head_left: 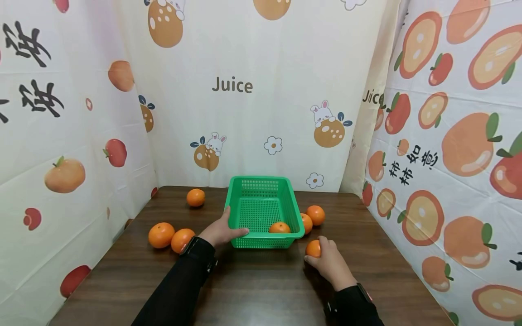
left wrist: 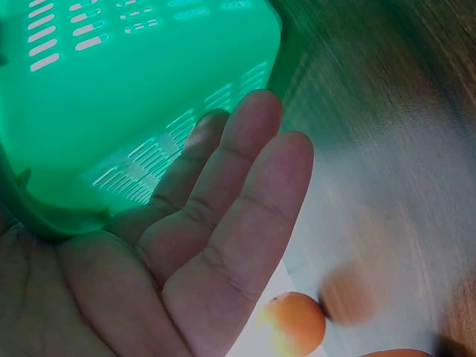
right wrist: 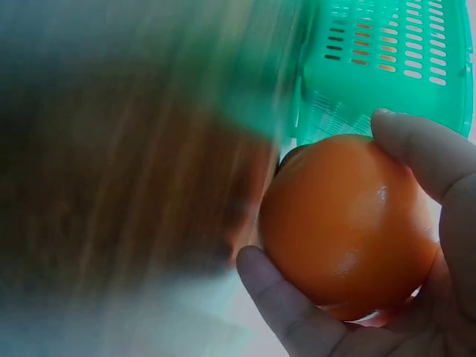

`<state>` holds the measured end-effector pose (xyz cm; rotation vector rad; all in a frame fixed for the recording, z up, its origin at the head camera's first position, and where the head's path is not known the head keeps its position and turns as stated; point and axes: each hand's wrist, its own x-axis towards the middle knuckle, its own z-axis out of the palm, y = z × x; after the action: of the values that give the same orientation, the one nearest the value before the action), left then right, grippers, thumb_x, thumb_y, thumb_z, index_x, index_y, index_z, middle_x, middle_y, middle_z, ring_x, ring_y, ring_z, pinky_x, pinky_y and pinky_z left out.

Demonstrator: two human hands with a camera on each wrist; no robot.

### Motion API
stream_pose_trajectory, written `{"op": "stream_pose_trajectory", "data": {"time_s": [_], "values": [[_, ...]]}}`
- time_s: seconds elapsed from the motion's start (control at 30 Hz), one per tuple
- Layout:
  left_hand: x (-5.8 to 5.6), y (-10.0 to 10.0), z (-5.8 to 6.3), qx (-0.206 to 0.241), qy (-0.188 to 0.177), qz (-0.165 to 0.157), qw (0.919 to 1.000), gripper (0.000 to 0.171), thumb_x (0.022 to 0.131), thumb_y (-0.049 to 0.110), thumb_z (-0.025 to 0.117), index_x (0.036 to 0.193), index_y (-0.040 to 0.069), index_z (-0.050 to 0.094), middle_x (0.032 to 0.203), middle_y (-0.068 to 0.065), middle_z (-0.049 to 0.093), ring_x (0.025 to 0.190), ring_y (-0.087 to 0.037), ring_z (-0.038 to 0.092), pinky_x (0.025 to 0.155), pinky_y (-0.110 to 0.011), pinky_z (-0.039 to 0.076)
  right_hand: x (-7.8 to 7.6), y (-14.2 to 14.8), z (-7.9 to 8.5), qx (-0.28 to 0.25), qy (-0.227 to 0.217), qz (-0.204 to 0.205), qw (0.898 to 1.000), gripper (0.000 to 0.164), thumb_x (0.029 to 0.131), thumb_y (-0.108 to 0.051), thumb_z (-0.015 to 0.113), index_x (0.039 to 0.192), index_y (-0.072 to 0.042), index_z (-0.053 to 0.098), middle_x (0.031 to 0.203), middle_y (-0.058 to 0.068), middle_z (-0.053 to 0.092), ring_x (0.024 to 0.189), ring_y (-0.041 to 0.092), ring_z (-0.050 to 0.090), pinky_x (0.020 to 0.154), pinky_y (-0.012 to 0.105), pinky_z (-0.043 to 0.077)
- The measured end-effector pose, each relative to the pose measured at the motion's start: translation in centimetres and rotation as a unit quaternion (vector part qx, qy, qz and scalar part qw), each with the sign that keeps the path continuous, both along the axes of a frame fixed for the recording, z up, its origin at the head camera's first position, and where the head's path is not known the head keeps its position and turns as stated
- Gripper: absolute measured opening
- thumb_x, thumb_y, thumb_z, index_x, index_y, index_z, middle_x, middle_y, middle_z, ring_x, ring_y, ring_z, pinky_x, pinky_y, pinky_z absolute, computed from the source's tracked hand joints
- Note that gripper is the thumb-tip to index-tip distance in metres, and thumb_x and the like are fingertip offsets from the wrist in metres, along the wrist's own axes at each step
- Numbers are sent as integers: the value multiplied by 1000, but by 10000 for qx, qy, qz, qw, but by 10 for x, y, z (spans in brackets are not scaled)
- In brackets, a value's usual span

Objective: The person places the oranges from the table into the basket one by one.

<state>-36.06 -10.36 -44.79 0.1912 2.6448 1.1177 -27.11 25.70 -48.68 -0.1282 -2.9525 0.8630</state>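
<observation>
A green plastic basket (head_left: 261, 241) stands at the middle of the table, with one orange (head_left: 279, 227) inside near its front wall. My left hand (head_left: 220, 232) holds the basket's front left corner, thumb over the rim and the other fingers along the outside of the wall (left wrist: 223, 201). In front of the basket's right corner, my right hand (head_left: 331, 260) grips another orange (right wrist: 346, 227) between thumb and fingers. Whether that orange touches the table cannot be told. Two oranges, one nearer (head_left: 306, 222) and one farther (head_left: 316, 214), lie close to the basket's right side.
Left of the basket, two oranges sit side by side, a larger-looking one (head_left: 161, 235) and its neighbour (head_left: 182, 240) by my left wrist. Another orange (head_left: 195, 198) lies farther back. Fruit-printed cloth (head_left: 285, 113) hangs around the back and sides of the brown wooden table (head_left: 253, 290).
</observation>
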Motion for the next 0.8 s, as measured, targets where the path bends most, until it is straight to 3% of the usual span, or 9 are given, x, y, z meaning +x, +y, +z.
{"op": "stream_pose_trajectory", "data": {"time_s": [0.43, 0.8], "values": [[5, 0, 1, 40, 54, -39, 10000, 129, 86, 77, 73, 173, 17, -1, 175, -23, 25, 154, -42, 40, 123, -63, 36, 3, -3, 8, -136, 655, 46, 9978, 67, 91, -29, 84, 142, 1, 52, 128, 25, 58, 99, 29, 61, 87, 49, 56], [3, 0, 0, 52, 28, -40, 10000, 129, 86, 76, 73, 173, 16, -1, 175, -24, 23, 155, -43, 39, 123, -63, 35, 3, -3, 11, -362, 795, -118, 9961, 72, 93, -32, 83, 149, -1, 48, 135, 24, 56, 106, 31, 60, 93, 52, 56]]}}
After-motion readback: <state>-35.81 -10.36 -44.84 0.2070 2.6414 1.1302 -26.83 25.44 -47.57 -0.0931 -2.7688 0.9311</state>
